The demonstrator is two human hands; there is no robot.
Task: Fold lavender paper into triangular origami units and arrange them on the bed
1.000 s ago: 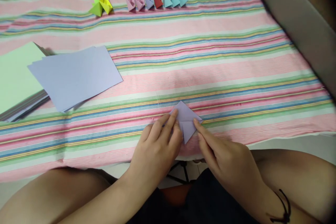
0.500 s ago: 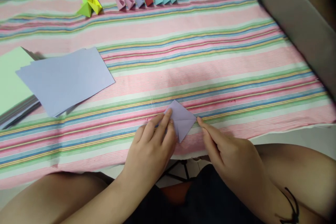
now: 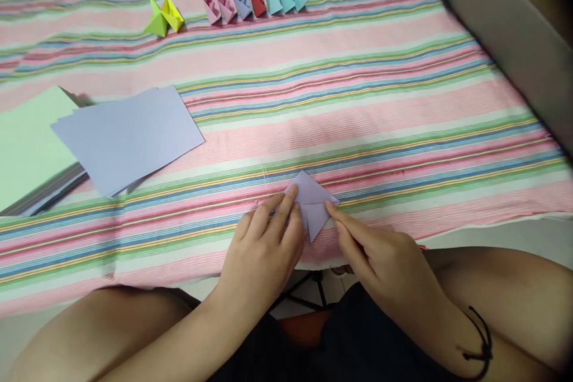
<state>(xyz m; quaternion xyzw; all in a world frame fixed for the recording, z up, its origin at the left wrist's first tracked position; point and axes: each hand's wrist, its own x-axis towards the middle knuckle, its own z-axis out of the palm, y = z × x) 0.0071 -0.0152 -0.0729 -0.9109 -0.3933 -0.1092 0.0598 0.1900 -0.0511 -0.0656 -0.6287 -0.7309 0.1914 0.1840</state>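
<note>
A small lavender folded paper (image 3: pixel 311 201), diamond-shaped with creases, lies on the striped cloth (image 3: pixel 358 101) near its front edge. My left hand (image 3: pixel 264 248) presses down on the paper's left side with the fingers stretched flat over it. My right hand (image 3: pixel 380 256) touches the paper's right corner with the index fingertip, the other fingers curled loosely. Both hands rest on the cloth just ahead of my knees.
A fanned stack of lavender sheets (image 3: pixel 129 137) lies at left, beside a pale green sheet (image 3: pixel 27 143) on a darker pile. A row of several small folded paper pieces (image 3: pixel 250 0) and a yellow-green pair (image 3: pixel 163 17) stand at the far edge. A grey surface (image 3: pixel 514 36) borders the right.
My right index finger has slid back in from just off the paper's right corner onto that corner. The left hand stays pressed on the paper. The view shifted slightly.
</note>
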